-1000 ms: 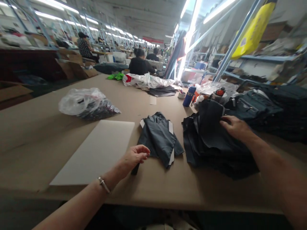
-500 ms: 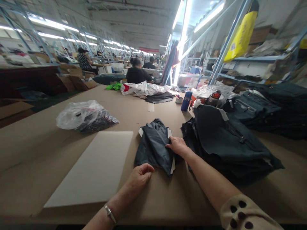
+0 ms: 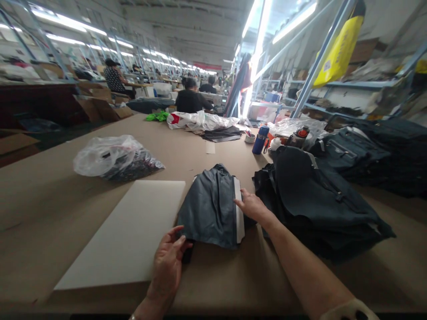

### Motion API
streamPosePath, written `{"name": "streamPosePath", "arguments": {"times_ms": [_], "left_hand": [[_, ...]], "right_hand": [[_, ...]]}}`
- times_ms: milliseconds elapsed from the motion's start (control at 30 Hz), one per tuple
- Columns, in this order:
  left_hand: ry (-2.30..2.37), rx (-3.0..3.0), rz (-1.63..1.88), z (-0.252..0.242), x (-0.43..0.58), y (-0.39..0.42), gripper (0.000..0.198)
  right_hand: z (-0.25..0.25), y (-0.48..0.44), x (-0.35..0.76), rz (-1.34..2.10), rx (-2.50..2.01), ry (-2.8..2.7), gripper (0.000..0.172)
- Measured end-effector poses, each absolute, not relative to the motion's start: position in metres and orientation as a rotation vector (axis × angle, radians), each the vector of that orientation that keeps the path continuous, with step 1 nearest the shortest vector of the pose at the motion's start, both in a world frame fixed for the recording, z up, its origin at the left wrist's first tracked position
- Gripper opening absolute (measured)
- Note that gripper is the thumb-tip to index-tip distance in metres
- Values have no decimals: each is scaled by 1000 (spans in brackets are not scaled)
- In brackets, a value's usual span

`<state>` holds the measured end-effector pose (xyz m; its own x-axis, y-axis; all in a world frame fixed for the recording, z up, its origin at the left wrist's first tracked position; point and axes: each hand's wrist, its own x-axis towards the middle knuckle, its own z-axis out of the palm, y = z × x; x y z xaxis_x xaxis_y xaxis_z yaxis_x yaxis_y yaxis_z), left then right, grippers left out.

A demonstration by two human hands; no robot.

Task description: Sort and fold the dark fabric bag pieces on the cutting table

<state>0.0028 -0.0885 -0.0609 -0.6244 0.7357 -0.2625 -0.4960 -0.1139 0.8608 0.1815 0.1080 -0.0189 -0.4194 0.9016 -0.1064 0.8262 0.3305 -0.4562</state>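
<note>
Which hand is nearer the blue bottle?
Right: right hand short of the blue bottle, at the right edge of the gray cloth; left hand farther back, at the cloth's near left corner.

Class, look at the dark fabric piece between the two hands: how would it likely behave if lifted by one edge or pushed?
The dark fabric piece would probably sag when lifted, since soft creases run down it. Pushed, it might wrinkle rather than roll, as it lies spread on the table. The straight white strip suggests its right edge may bend less.
</note>
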Motion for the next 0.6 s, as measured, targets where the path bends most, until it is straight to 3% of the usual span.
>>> {"name": "streamPosePath", "arguments": {"times_ms": [100,200,333,433,500,600], "left_hand": [[1309,305,1838,-62,6,-89,48],[1289,304,1818,-59,4,-87,51],[1431,405,1909,-48,-9,-84,53],[1674,641,1927,-28,-18,-79,41],[1665,792,1764,-12,-16,-73,37],[1505,852,1548,10,-4,-63,48]], "right_hand": [[-42,109,188,733,-1700,-2272,72],[-52,109,182,886,-1726,-2024,75],[-43,111,177,1181,-1537,-1886,41],[-25,105,175,1320,-1362,-1852,33],[-10,94,170,1316,-1275,-1867,25],[13,66,153,1099,-1123,-2054,19]]}}
